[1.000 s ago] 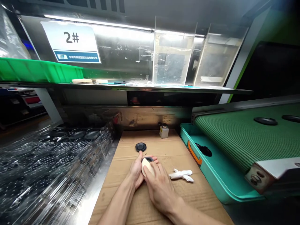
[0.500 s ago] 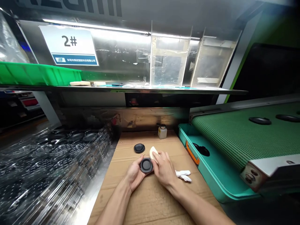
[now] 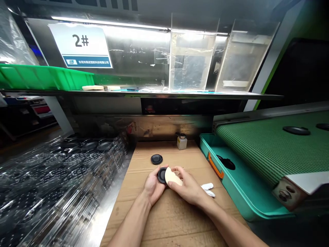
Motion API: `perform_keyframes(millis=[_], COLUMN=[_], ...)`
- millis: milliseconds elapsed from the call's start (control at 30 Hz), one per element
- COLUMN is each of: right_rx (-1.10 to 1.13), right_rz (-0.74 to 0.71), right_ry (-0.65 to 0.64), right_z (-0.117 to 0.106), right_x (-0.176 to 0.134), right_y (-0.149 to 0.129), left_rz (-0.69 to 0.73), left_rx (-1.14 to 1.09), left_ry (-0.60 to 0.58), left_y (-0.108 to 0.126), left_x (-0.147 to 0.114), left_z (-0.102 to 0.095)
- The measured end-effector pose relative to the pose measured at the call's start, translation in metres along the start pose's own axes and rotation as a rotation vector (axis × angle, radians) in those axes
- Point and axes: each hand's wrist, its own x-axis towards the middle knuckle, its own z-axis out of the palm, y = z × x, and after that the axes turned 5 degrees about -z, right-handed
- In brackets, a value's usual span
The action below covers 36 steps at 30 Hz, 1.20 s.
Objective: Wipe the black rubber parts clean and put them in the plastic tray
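Note:
My left hand (image 3: 152,187) grips a round black plastic lid (image 3: 161,175) by its edge, its face turned up. Between the thumb and fingers of my right hand (image 3: 189,185) is a cream-coloured round sponge pad (image 3: 172,177). The pad covers the right side of the lid; whether it touches the lid I cannot tell. A second black lid (image 3: 156,159) lies flat on the cardboard (image 3: 144,151) just beyond my hands. Partly hidden behind my right wrist is a white cloth glove or rag (image 3: 209,189).
A small square bottle (image 3: 182,142) stands at the cardboard's far edge. To the right, a teal bin (image 3: 246,202) holds black pieces below a green conveyor belt (image 3: 257,147) carrying black lids. Stacked clear trays (image 3: 64,192) with black parts fill the left. A metal shelf (image 3: 154,94) crosses above.
My right hand has turned the sponge pad, bringing its broad face into view and over the lid's right side. The lid in my left hand is now tilted. The camera view has shifted slightly.

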Motion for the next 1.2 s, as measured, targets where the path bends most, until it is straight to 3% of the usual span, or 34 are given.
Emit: perform_keyframes(millis=[167,367,467,600,733,800,933,1033,1133,1200], right_rx=[0.103,0.102,0.027,-0.047,-0.036,-0.099,-0.282,-0.465,-0.678,-0.705], right_rz=[-0.011,0.111,0.137,0.053,0.027,0.029,0.026,0.014,0.099,0.103], right_ry=[0.05,-0.119,0.008,0.151,-0.022,-0.017,0.162,0.122,0.167,0.164], right_z=[0.013,0.006,-0.003,0.0,-0.002,-0.007,-0.007,0.002,0.008,0.01], right_x=[0.002,0.003,0.004,0.005,0.005,0.004,0.001,0.002,0.007,0.008], right_y=[0.0,0.008,0.009,0.004,0.007,0.009,0.002,-0.006,-0.009,-0.009], left_rz=[0.011,-0.01,0.01,-0.008,-0.023,-0.021,-0.048,-0.045,-0.038,-0.012], left_rx=[0.031,0.088,0.061,0.033,0.021,0.006,-0.001,-0.019,-0.032,-0.037], left_ry=[-0.059,-0.02,-0.043,-0.042,0.012,-0.006,-0.071,-0.07,-0.051,-0.028], left_y=[-0.009,-0.009,-0.013,-0.019,-0.017,-0.017,-0.021,-0.025,-0.025,-0.024], left_x=[-0.004,-0.003,-0.001,0.0,-0.002,-0.002,-0.001,-0.002,-0.001,0.0], left_z=[0.006,0.003,0.006,0.008,0.007,0.007,0.012,0.015,0.014,0.013])
